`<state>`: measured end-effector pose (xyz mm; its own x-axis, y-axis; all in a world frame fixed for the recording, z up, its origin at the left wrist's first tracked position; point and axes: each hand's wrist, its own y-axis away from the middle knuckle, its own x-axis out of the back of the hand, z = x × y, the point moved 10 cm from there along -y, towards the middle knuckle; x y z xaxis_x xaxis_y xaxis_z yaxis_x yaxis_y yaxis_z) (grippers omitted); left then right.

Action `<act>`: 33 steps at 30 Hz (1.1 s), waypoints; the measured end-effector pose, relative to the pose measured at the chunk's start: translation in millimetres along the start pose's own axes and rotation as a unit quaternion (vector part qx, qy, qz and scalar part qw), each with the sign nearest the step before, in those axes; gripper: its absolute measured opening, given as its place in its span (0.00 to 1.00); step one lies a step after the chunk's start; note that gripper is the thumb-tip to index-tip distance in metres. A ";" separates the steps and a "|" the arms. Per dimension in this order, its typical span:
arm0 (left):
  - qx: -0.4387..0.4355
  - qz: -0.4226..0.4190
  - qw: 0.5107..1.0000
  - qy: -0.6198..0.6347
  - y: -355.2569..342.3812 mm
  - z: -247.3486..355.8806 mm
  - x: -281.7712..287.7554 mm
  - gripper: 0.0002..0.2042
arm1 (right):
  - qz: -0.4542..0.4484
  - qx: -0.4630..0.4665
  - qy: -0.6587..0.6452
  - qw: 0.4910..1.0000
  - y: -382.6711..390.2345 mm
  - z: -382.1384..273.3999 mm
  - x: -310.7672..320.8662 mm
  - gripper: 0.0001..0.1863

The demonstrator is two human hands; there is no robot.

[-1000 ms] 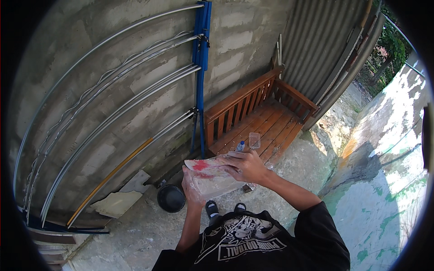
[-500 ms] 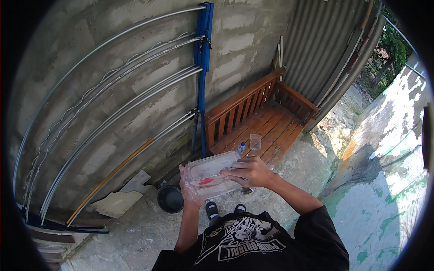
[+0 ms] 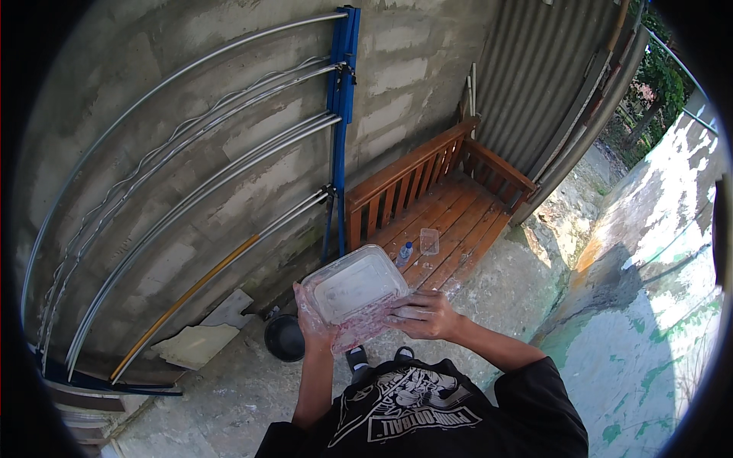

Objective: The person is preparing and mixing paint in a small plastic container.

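Note:
I hold a translucent plastic container [image 3: 360,286] in front of my chest, tilted so that its flat whitish face shows. Pinkish-red smears cover the near side of it. My left hand [image 3: 311,320] grips its left side, with white residue on the skin. At the near right corner, the whitened fingers of my right hand [image 3: 424,314] are closed on the container's edge; their tips are partly hidden.
Beyond the container stands a wooden bench [image 3: 450,217] with a blue-capped bottle [image 3: 404,253] and a small clear tub [image 3: 429,241] on it. A black bucket [image 3: 284,338] sits on the concrete floor. Metal pipes [image 3: 229,187] on a blue rack line the wall.
The container has tipped, and its flat face shows more fully. My right hand has moved from over its face down to the near right corner. My left hand keeps its hold.

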<state>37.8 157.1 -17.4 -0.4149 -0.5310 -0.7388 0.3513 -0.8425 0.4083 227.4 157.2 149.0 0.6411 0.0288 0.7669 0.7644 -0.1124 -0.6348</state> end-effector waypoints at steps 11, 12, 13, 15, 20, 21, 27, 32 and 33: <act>0.049 0.040 0.998 0.021 -0.6 -16.1 16.2 0.29 | -0.021 -0.005 -0.053 0.998 15.7 -2.0 1.2 0.21; 0.057 0.047 0.997 0.023 1.9 -17.2 13.7 0.29 | -0.022 -0.005 -0.052 0.998 15.2 -0.9 2.3 0.21; 0.065 0.054 0.996 0.024 3.4 -18.5 12.9 0.29 | -0.014 -0.012 -0.059 0.998 14.5 1.5 4.8 0.21; 0.055 0.048 0.997 0.020 3.3 -16.1 13.9 0.29 | -0.005 -0.017 -0.066 0.998 10.8 4.0 9.1 0.22; 0.015 0.021 1.000 0.002 2.0 -5.0 16.9 0.29 | 0.040 -0.006 -0.074 0.996 2.4 8.1 20.8 0.21; 0.007 0.020 1.000 -0.005 0.5 -4.2 20.2 0.30 | 0.040 -0.005 -0.074 0.996 0.3 8.2 20.8 0.21; 0.001 0.050 0.998 -0.048 11.8 2.6 10.8 0.30 | 0.074 -0.113 -0.092 0.987 -24.5 27.1 23.2 0.13; -0.005 0.045 0.997 -0.061 10.6 1.1 18.4 0.30 | -0.018 -0.132 -0.066 0.989 -40.3 28.1 -3.3 0.10; -0.010 0.032 0.998 -0.053 10.3 1.9 16.7 0.30 | -0.019 -0.132 -0.066 0.989 -40.7 27.2 -4.9 0.10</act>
<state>32.9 139.4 -24.5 -0.4764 -0.5914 -0.6506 0.3959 -0.8050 0.4419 195.0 188.6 168.5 0.6292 0.1656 0.7594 0.7549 -0.3628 -0.5464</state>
